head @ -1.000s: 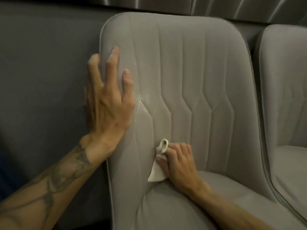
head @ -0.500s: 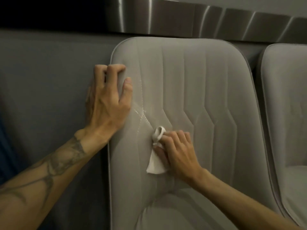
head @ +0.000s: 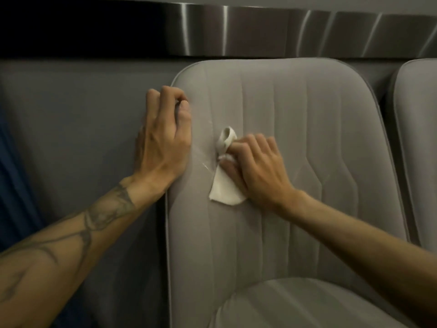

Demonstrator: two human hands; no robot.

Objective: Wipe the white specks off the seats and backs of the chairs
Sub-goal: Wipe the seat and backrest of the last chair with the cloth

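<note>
Pressing a cloth (head: 224,189) flat onto the back (head: 307,138) of the chair is the right hand (head: 256,168), left of the back's centre at about mid-height. Its fingers are curling round the cloth and clamping it. A twisted loop is sticking out above the knuckles. A flat tail is hanging out below the thumb and lying against the back.

The left hand (head: 163,143) is bracing on the back's left edge, in the upper part. Its fingers are curling, with the tips digging into the front face just inside the piping. The thumb is hiding behind the edge, so the hand is looking clamped on the back, though the grip behind isn't showing.

The hands are sitting apart, not touching. White streaks (head: 205,165) are running diagonally on the back between them, just left of the cloth.

The seat (head: 295,306) is showing directly below the back. A second chair (head: 418,143) is standing just right of the back, with a narrow gap between. A steel strip (head: 283,31) is running along the wall above the back. A grey panel (head: 71,119) is filling the area left of the back.
</note>
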